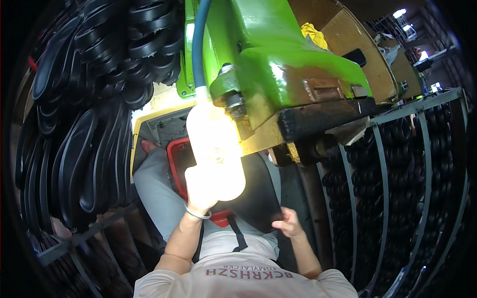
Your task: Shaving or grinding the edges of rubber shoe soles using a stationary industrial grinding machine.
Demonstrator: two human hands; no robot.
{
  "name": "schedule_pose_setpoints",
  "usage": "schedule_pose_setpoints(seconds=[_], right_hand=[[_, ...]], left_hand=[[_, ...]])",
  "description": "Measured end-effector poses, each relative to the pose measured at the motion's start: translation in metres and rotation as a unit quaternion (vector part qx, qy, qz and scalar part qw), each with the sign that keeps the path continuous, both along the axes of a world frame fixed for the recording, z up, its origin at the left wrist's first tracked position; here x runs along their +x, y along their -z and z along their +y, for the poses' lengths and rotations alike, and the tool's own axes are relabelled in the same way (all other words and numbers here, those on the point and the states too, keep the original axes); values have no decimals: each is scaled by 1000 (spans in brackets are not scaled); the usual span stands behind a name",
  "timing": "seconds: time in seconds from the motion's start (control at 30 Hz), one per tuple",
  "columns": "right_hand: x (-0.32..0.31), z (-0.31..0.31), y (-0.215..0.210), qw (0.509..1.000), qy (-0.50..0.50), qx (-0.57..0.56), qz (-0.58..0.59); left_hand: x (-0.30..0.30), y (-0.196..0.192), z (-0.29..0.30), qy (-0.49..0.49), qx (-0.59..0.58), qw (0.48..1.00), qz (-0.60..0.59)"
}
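We see our left hand raised in front of a very bright lamp, a smooth, bulbous, bottle-like shape that hangs from a blue hose. The glare washes out the hand, so we cannot tell how far its fingers are curled or whether they grip the lamp; they lie against its lower end. A thin metal bangle circles that wrist.

Our right hand is lower, with its fingers pinched on the edge of a flat black sheet, matte and rubbery, with a rounded lower corner. The sheet lies across our lap, under the lamp and partly over a red plastic crate with a squared rim.

Above it hangs the heavy head of a green machine, its glossy paint chipped to bare rusty metal around a dark steel block at its underside.

To our left hangs a dense mass of black rubber soles, smooth and elongated, packed edge to edge on a metal rack. To our right a wire cage of grey bars holds stacks of similar black ribbed pieces. A yellow rag sits on brown board beyond the machine.
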State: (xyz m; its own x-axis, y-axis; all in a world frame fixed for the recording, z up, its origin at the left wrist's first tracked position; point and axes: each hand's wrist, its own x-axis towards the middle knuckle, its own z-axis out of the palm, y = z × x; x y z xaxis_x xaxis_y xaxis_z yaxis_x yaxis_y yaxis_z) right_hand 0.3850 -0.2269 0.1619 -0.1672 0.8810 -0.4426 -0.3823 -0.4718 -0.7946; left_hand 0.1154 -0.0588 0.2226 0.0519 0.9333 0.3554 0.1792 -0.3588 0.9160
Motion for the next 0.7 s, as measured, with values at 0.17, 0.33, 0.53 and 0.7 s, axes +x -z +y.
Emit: schedule_pose_setpoints(seconds=[0.17,0.33,0.53,0.7], right_hand=[[11,11,-4,998,-7,-8,-66],[-49,8,15,998,-48,-8,-38],[-63,-6,2,997,-74,10,20],[-22,-10,-13,999,4,-7,-43]], left_hand=[[27,2,3,25,-57,995,81],[37,26,9,-30,-63,997,38],[5,22,11,31,-123,977,-170],[-5,12,7,5,-20,999,-39]])
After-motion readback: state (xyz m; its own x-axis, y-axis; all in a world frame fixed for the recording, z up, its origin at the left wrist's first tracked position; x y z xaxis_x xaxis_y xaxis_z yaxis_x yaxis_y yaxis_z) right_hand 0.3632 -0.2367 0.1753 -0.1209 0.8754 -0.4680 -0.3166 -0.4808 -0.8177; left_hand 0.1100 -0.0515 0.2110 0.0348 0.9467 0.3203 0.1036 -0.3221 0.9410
